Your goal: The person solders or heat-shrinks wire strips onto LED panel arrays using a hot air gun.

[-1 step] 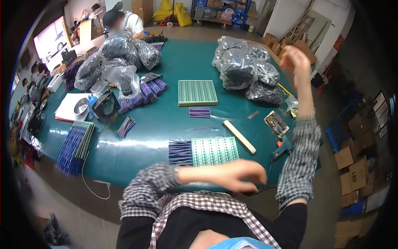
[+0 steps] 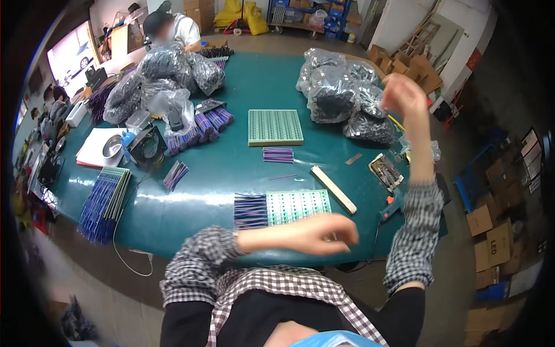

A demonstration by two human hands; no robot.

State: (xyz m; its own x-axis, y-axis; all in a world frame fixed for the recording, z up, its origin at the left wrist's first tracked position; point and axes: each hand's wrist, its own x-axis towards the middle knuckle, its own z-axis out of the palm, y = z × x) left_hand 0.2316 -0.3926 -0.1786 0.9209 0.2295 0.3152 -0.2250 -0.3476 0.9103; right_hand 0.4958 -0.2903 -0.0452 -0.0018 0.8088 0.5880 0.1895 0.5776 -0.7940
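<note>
My left hand [image 2: 324, 233] reaches across just above the near edge of a green circuit-board panel [image 2: 298, 203], its fingers bent inward. Anything between the fingertips is too small or hidden to make out. Purple and dark wires [image 2: 250, 211] lie in a row along the panel's left side. High at the right, my right hand [image 2: 406, 95] is raised in front of the plastic-bagged bundles, with fingers curled together and somewhat blurred. What it may hold does not show.
A pale bar [image 2: 333, 189] and a soldering iron [image 2: 391, 208] lie right of the panel. Farther back are a stacked green board panel [image 2: 275, 128], a wire bundle [image 2: 278, 155] and bagged bundles [image 2: 332, 95]. A fan [image 2: 148, 148] stands left; a co-worker [image 2: 173, 32] sits at the far left.
My right hand has come down a little and slightly left. My left hand has shifted left and a little upward over the panel's near edge. The things on the table stay put.
</note>
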